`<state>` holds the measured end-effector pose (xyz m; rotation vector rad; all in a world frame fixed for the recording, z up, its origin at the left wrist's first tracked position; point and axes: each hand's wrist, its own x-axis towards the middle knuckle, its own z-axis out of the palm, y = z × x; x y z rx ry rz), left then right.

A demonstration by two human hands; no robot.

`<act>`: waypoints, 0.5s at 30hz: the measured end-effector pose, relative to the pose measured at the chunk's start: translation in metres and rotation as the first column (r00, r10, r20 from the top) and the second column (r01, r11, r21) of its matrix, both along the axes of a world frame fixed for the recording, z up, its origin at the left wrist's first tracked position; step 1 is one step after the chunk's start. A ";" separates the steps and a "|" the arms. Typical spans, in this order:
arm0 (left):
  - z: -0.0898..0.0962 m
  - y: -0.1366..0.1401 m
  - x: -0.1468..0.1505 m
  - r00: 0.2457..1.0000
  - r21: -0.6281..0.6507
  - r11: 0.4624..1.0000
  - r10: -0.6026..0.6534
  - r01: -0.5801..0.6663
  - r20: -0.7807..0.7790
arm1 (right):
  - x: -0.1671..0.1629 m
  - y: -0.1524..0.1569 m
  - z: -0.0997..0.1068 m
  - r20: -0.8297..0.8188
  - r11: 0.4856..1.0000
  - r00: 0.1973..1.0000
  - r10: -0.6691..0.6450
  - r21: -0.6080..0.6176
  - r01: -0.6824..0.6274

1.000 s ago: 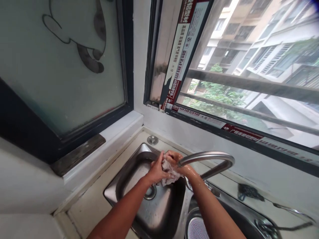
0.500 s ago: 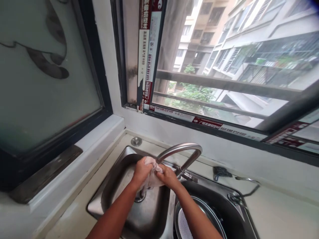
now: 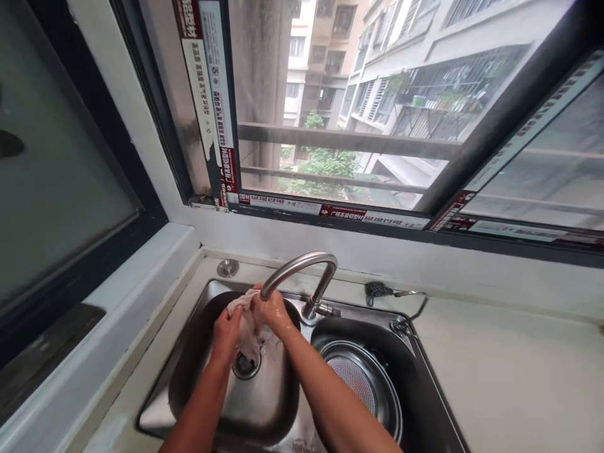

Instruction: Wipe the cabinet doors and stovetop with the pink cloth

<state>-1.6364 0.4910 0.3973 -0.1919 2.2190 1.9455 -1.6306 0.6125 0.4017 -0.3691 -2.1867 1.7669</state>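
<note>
A pale pinkish cloth [image 3: 247, 330] hangs wet between my two hands over the left basin [image 3: 264, 415]. My left hand [image 3: 228, 327] pinches its left edge. Beneath the spout of the curved metal faucet [image 3: 302, 261], my right hand [image 3: 272, 309] is closed on the cloth's upper right part; some of its fingers are hidden behind the spout. Water runs down over the cloth toward the drain [image 3: 246, 365] below it.
The right basin [image 3: 419, 390] holds a round metal pan with a perforated strainer [image 3: 356, 380]. On the counter behind lie a dark mesh scrubber [image 3: 377, 290] and a bent metal tube [image 3: 419, 305]. A round metal cap [image 3: 228, 268] sits at the back left, below the window.
My view has turned to the right, so the sink appears farther left. My right hand has moved under the spout, and the cloth now hangs lower between my hands.
</note>
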 end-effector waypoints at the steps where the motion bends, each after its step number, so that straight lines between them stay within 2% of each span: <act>1: 0.003 0.002 -0.001 0.999 -0.056 0.998 -0.006 0.004 -0.035 | 0.011 0.010 -0.002 0.007 0.998 1.000 -0.012 -0.069 0.013; 4: 0.016 0.014 -0.004 0.985 -0.191 0.979 -0.094 0.065 -0.145 | 0.045 0.035 -0.007 0.022 0.969 0.997 -0.068 -0.235 0.071; 8: 0.033 0.037 -0.002 0.961 -0.291 0.946 -0.204 0.144 -0.186 | 0.082 0.042 -0.016 0.015 0.926 0.990 -0.143 -0.351 0.139; 11: 0.037 0.046 -0.004 0.955 -0.294 0.939 -0.235 0.176 -0.181 | 0.095 0.037 -0.019 0.008 0.924 0.989 -0.147 -0.355 0.140; 15: 0.036 0.044 -0.006 0.955 -0.185 0.957 -0.251 0.222 -0.158 | 0.090 0.032 -0.016 -0.021 0.942 0.985 -0.170 -0.297 0.156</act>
